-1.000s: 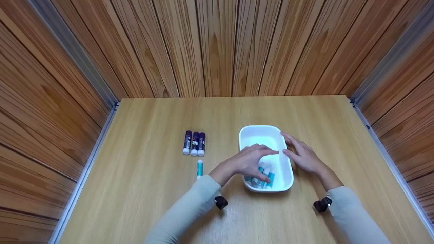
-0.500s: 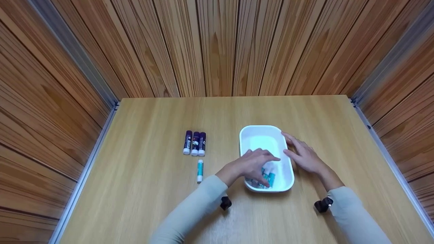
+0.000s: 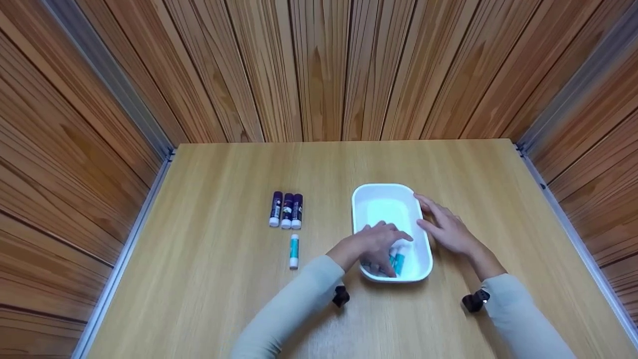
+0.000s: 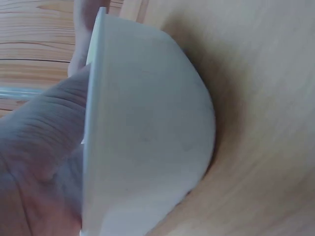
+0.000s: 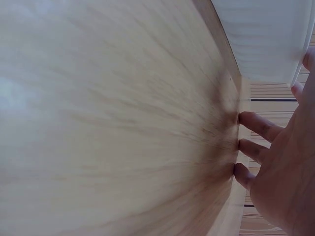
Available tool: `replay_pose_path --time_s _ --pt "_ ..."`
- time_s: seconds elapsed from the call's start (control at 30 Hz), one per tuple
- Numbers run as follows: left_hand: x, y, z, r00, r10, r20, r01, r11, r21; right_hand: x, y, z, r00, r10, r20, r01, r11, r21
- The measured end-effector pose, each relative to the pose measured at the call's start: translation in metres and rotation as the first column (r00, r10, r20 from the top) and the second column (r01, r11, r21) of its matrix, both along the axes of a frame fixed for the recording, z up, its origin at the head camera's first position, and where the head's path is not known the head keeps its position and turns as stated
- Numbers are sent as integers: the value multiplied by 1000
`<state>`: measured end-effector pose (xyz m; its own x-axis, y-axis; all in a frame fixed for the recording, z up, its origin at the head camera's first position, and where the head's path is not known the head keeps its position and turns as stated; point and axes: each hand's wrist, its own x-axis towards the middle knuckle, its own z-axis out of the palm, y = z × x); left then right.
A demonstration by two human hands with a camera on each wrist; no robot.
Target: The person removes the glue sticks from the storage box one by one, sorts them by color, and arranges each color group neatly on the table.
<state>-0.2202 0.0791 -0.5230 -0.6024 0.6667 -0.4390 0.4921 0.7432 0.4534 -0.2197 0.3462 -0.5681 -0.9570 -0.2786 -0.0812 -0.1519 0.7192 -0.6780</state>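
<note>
My left hand [image 3: 375, 245] reaches down into the near end of a white plastic tub [image 3: 384, 202], thumb and index finger spread apart. Several glue sticks with teal labels [image 3: 399, 264] lie there, partly covered by this hand. In the left wrist view the tub's outer wall [image 4: 147, 118] hides the fingers. My right hand [image 3: 446, 230] touches the tub's right rim with thumb and index finger. Its other fingertips [image 5: 242, 169] rest on the table in the right wrist view.
Left of the tub, three dark purple glue sticks [image 3: 287, 211] with white ends lie side by side. Below them lies a single teal-and-white glue stick [image 3: 294, 252]. Wooden panels [image 3: 319, 75] wall in the table [image 3: 209, 239] at the back and sides.
My left hand has moved a little right and lower into the tub, over the teal glue sticks. The single teal stick is now fully in sight. My right hand has stayed put.
</note>
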Motion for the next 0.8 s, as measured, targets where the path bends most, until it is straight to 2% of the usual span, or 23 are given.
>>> replay_pose_path --time_s 0.13,0.5,0.8 --pt "0 2 1 1000 5 14 -5 1000 -6 -1 0 0 1000 0 4 0 1000 0" --pt "-2 5 -3 1000 -4 -7 4 1000 -28 -2 -1 -2 1000 -1 1 1 1000 0" --pt "-1 6 -3 999 -30 -20 29 996 -86 -3 -1 -3 1000 4 -10 -5 1000 -11"
